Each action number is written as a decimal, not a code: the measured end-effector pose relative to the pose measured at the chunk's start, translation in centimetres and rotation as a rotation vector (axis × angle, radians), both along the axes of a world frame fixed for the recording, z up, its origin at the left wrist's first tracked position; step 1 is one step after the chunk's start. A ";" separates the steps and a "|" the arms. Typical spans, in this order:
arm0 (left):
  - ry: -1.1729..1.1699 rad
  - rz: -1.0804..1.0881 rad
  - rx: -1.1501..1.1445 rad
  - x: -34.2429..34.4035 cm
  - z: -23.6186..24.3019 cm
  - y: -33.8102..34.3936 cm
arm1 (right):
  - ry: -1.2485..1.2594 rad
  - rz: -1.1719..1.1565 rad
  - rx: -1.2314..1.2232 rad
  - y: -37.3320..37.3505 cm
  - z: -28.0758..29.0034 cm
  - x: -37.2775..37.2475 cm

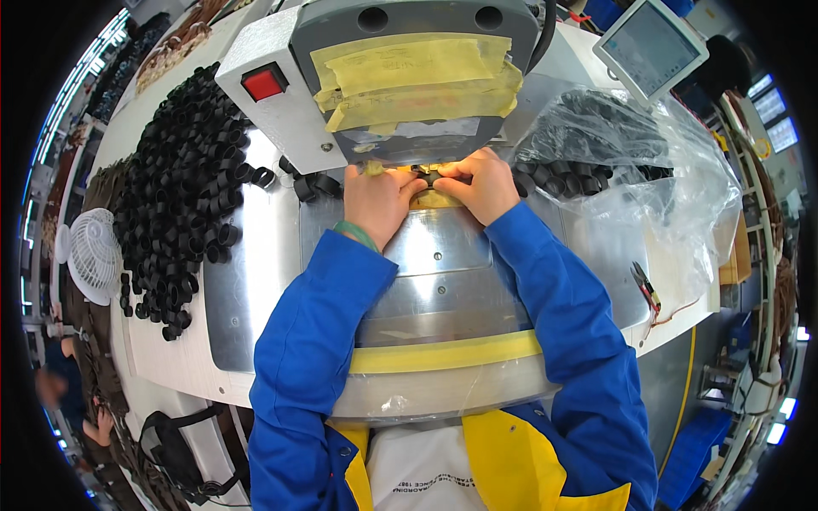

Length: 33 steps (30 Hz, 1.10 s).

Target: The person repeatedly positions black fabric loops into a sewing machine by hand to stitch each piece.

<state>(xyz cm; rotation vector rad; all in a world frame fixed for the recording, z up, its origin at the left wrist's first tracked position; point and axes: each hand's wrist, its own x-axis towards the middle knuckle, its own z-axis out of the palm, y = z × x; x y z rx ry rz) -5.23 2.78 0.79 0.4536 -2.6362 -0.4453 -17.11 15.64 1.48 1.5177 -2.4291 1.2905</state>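
Both my hands meet in the light under the head of a sewing machine (409, 128), its front covered with yellow tape. My left hand (375, 204) is closed, thumb and fingertips pinching the left side of a small black band (429, 180). From the other side my right hand (486, 186) pinches the same band, fingers bent. The fingertips and the machine head partly hide the band. A few black bands (317, 186) lie just left of my left hand, and more black bands (567, 179) sit beyond my right wrist.
A large heap of black bands (183, 170) covers the left of the table. At the right lie a clear plastic bag (682, 187) with black pieces and a pair of thread snips (646, 288). A screen (652, 47) stands behind; a white fan (92, 255) and another person's hand (100, 426) are far left.
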 end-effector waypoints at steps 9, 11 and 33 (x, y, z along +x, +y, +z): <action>-0.056 -0.003 0.015 -0.1 0.2 0.0 | 0.011 0.002 0.041 0.2 0.4 -0.2; -0.020 0.005 0.006 0.0 0.1 -0.1 | 0.020 -0.006 0.041 0.2 0.3 -0.1; -0.085 -0.157 0.192 1.6 2.2 0.3 | -0.118 0.240 0.041 1.5 1.0 0.9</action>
